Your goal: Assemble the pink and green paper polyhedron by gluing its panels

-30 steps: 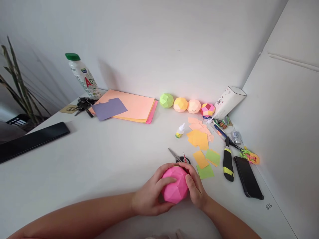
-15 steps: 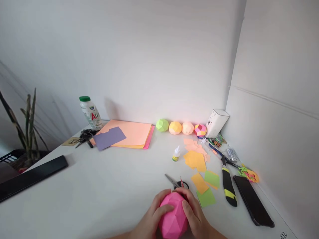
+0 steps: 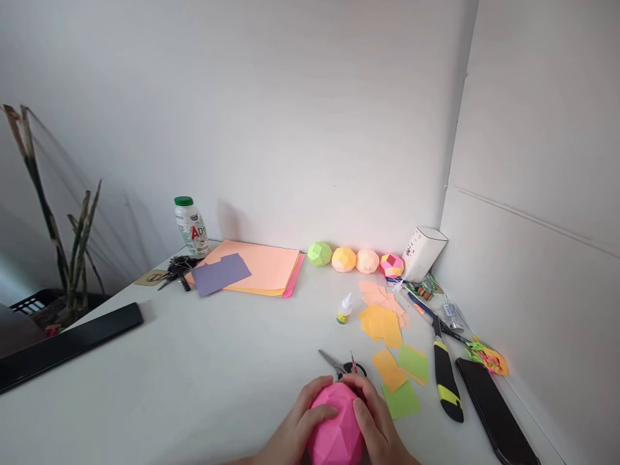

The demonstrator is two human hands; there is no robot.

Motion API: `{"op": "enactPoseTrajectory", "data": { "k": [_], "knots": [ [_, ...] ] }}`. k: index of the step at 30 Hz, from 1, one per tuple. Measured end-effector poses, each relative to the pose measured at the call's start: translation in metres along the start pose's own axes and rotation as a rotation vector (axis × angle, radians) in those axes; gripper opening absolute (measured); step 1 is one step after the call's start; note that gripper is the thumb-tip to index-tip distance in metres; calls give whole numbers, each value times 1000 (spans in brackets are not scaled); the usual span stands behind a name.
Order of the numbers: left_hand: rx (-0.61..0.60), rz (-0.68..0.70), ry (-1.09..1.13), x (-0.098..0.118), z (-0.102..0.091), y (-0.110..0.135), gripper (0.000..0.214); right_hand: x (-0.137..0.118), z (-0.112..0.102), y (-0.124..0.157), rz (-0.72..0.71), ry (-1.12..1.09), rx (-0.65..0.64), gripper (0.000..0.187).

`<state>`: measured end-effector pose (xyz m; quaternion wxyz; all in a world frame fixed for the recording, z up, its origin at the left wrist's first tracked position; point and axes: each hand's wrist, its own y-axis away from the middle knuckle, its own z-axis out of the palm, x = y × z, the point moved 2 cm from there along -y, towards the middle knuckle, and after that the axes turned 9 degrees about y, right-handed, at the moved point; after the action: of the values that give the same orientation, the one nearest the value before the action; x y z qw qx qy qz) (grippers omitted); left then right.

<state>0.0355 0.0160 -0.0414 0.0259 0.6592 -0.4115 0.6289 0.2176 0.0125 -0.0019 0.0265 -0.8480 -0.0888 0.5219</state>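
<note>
A pink faceted paper ball (image 3: 338, 426) is held between both hands at the bottom of the head view. My left hand (image 3: 303, 420) wraps its left side, the thumb lying across the upper face. On the right side my right hand (image 3: 375, 420) grips it, thumb pressed on the paper and fingers curled over the far edge. The ball's underside is hidden. Just beyond the fingertips lie scissors (image 3: 332, 361) and a thin red-tipped tool (image 3: 353, 363), both partly covered by my right hand.
Paper pieces, orange (image 3: 380, 323) and green (image 3: 402, 399), lie right of a small glue bottle (image 3: 343, 310). Farther right are a utility knife (image 3: 446, 381) and a phone (image 3: 494, 413). Smaller paper balls (image 3: 343, 259) line the wall. Coloured sheets (image 3: 261, 261) and a white bottle (image 3: 192, 226) stand back left.
The view has shifted slightly, so things on the table appear a little lower. Both hands keep their hold on the pink ball with almost the same grip.
</note>
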Motion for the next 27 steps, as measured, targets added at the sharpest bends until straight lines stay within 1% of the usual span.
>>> {"op": "enactPoseTrajectory", "data": {
  "k": [4,12,19,23,27],
  "knots": [
    [10,0,-10,0,0,0,66,1,-1,0,-2,24,7,48],
    [40,16,-5,0,1,1,65,2,0,1,24,-9,18,47],
    [30,36,13,6,0,-3,66,0,-1,0,17,0,4,46],
    [37,32,27,9,0,-4,62,1,-1,0,11,-6,12,47],
    [41,26,7,8,-1,-3,69,1,-1,0,12,-16,16,46]
  ]
}}
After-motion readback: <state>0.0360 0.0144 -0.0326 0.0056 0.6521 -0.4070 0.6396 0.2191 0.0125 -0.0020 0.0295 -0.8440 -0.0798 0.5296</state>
